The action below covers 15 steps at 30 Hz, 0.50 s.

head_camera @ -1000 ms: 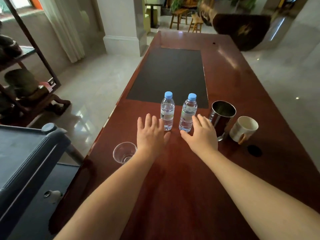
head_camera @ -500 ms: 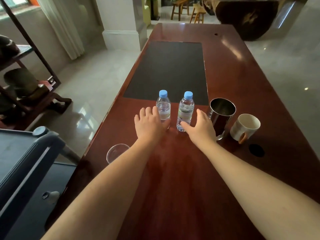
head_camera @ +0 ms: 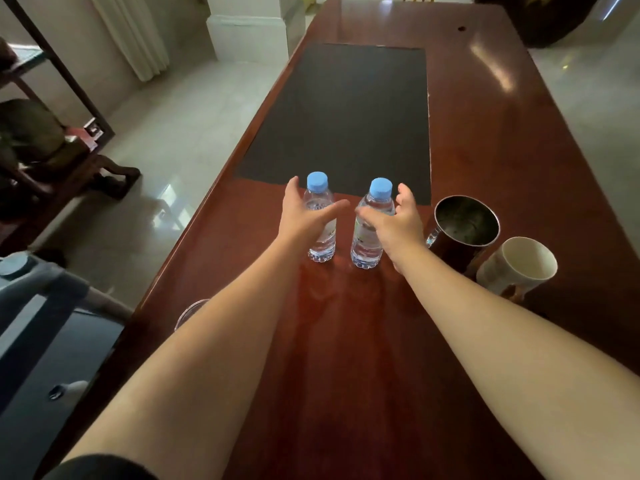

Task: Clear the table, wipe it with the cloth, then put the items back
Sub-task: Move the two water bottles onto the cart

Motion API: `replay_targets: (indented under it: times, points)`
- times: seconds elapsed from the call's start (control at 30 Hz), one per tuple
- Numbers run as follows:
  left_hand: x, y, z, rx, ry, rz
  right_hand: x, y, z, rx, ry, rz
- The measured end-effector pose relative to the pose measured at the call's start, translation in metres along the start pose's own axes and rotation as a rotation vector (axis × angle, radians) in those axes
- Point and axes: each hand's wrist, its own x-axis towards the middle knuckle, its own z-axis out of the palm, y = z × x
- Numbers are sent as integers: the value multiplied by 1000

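Observation:
Two small water bottles with blue caps stand side by side on the dark red wooden table (head_camera: 346, 375). My left hand (head_camera: 301, 216) cups the left bottle (head_camera: 321, 242): fingers behind it, thumb stretched across its front, not closed tight. My right hand (head_camera: 398, 223) curls the same way around the right bottle (head_camera: 363, 249), thumb over its label. Both bottles still rest on the table. No cloth is in view.
A steel cup (head_camera: 450, 251) and a white mug (head_camera: 498, 271) stand just right of my right hand. A clear plastic cup (head_camera: 188, 311) peeks out under my left forearm at the table's left edge. A black mat (head_camera: 346, 116) lies beyond the bottles. A grey cart (head_camera: 34, 323) stands at left.
Both hands have gone forward from flat in front of the bottles and turned to wrap around them. My view has moved closer and lower.

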Motion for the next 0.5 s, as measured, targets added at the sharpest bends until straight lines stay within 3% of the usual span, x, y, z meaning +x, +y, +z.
replay_targets:
  times: [0.1, 0.5]
  points:
    - [14, -4, 5, -5, -23, 45, 13, 3, 7, 16, -75, -60]
    - [4, -6, 2, -25, 101, 108, 16, 0, 25, 12, -54, -151]
